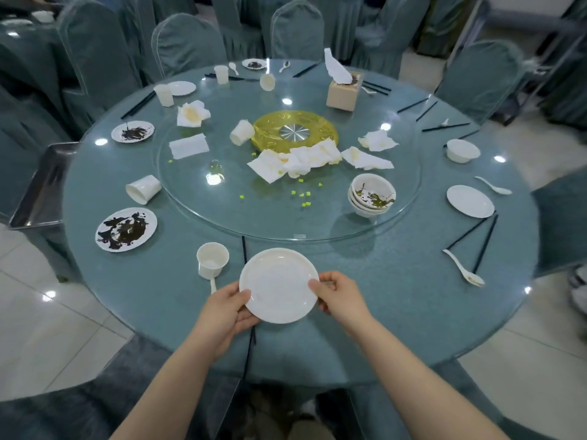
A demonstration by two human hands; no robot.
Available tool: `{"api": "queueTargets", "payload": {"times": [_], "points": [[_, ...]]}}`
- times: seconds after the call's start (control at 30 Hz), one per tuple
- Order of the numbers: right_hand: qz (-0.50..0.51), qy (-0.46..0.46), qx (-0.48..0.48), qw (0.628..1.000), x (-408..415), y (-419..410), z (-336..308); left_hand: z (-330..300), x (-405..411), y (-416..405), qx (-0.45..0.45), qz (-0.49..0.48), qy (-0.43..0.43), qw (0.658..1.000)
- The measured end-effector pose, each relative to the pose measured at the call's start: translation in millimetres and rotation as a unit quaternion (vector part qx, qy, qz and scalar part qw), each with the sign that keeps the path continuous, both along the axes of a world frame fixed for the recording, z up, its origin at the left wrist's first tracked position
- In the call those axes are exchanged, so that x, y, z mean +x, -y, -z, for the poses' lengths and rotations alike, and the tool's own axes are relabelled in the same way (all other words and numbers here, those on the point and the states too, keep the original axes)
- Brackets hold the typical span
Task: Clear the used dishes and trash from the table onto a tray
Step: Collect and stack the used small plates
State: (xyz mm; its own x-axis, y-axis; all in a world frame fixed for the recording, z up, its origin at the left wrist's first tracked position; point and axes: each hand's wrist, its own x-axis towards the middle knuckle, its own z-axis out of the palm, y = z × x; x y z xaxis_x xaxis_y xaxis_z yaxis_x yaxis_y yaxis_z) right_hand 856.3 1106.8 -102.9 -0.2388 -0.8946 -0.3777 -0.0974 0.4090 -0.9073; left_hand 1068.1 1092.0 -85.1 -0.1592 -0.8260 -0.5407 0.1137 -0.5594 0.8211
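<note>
While pinched at both rims by left hand [227, 304] and right hand [338, 296], clean white plate [279, 285].

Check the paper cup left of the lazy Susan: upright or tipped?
Tipped. The paper cup lies on its side on the table, its open mouth facing lower left, just outside the lazy Susan rim.

— What carries it all?
— A round glass-topped table [397, 281] with a glass turntable [409, 173].
— And on the tabletop?
— Smeared plates [126, 229], a tipped cup [143, 189], black chopsticks [476, 238], a white spoon [464, 272].
</note>
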Motion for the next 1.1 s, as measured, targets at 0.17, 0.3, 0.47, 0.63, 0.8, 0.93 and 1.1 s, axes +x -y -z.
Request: {"api": "queueTargets", "payload": {"times": [0.17,0.3,0.47,0.63,0.8,0.93,1.1], "points": [[0.083,0.037,0.005,0.996,-48,-6,-9,-6,-34,14,-0.019,0.022,-0.019,0.999],[0.148,0.000,0.006,0.989,-121,-1,-11,-11,-72,44,-0.031,0.065,-0.027,0.997],[0.232,-0.011,0.026,0.972,-214,10,13,-29,-129,108,-0.059,0.099,-0.003,0.993],[0.291,-0.006,0.026,0.956,-297,45,29,-53,-195,164,-0.072,0.104,-0.004,0.992],[0.340,0.040,0.032,0.939,-368,91,42,-65,-247,204,-0.076,0.097,-0.015,0.992],[0.385,0.069,0.048,0.919,-411,132,59,-61,-272,231,-0.074,0.094,-0.013,0.993],[0.480,0.103,0.099,0.866,-456,169,80,-48,-287,258,-0.061,0.074,-0.014,0.995]]}}
